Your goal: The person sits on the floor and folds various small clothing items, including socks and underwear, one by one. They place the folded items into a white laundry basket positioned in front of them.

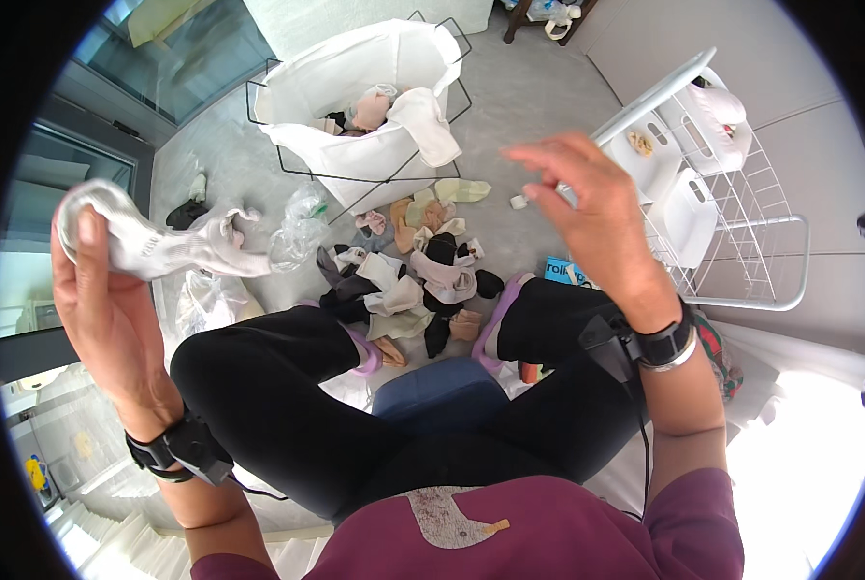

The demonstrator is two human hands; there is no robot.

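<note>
At the left, my left hand (pixel 110 319) grips a white ribbed sock (pixel 164 246) by one end, thumb over the fabric. The rest of the sock stretches out to the right in the air. My right hand (pixel 585 203) is raised near the wire rack, holding nothing, with thumb and fingers apart. Between my feet lies a pile of loose socks (pixel 396 290) in black, white, grey and beige. Beyond it stands a white fabric laundry basket (pixel 331 159) on a black wire frame, with a few garments inside. A white sock (pixel 429 127) hangs over its near rim.
A white wire rack (pixel 744 210) with plastic bins stands at the right. Clear plastic bags (pixel 302 225) and a dark sock (pixel 186 214) lie on the floor at the left. A blue box (pixel 563 270) sits beside my right leg, and a blue stool (pixel 440 395) is beneath me.
</note>
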